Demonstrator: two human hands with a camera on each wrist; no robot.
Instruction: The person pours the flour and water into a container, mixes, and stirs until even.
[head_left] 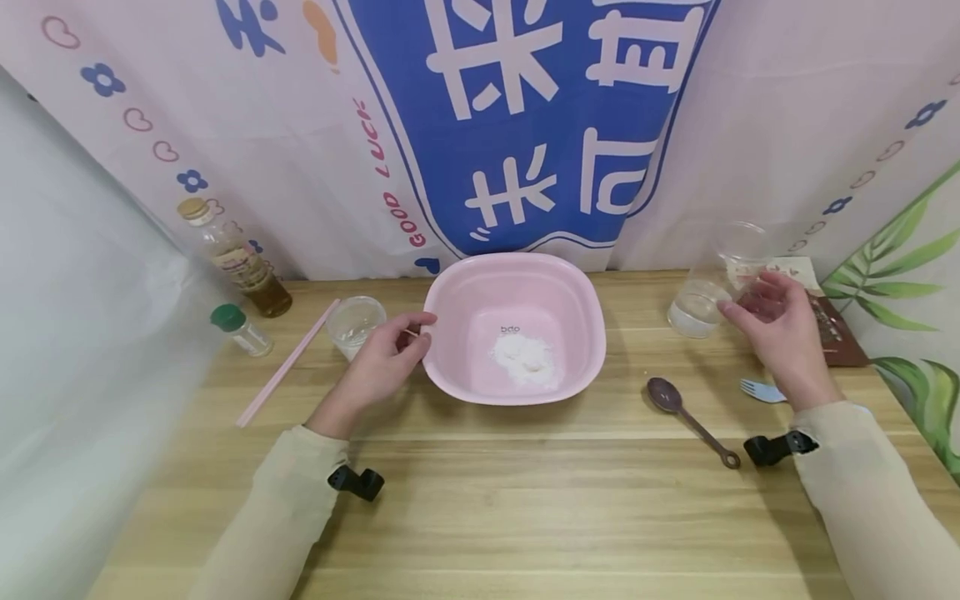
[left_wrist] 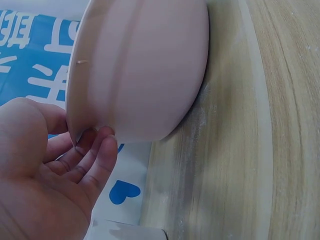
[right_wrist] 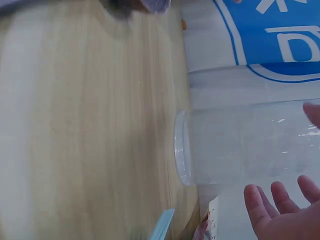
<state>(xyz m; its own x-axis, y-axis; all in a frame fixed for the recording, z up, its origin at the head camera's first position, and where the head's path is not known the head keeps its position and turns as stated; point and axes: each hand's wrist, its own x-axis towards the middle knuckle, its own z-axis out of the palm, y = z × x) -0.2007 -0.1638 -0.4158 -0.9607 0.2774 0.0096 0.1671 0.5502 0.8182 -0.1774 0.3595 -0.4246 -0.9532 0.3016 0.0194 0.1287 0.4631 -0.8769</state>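
Observation:
My left hand [head_left: 382,358] grips the left rim of a pink plastic basin [head_left: 588,333], thumb on one side and fingers curled under the edge in the left wrist view. White powder [head_left: 525,358] lies in a patch on the basin's floor. At the right, my right hand [head_left: 776,325] is beside a tall clear container [head_left: 693,308], its thumb and fingers spread around the container's side. In the right wrist view the container [right_wrist: 240,145] stands upright on the table, with a gap between it and the fingers [right_wrist: 257,205].
A brown spoon [head_left: 686,412] and a blue fork [head_left: 761,390] lie at the right, near a dark red packet [head_left: 843,337]. On the left are a clear cup [head_left: 352,321], pink chopsticks [head_left: 288,362], a green-capped shaker [head_left: 243,332] and a corked bottle [head_left: 243,267]. A printed cloth [head_left: 300,167] hangs behind.

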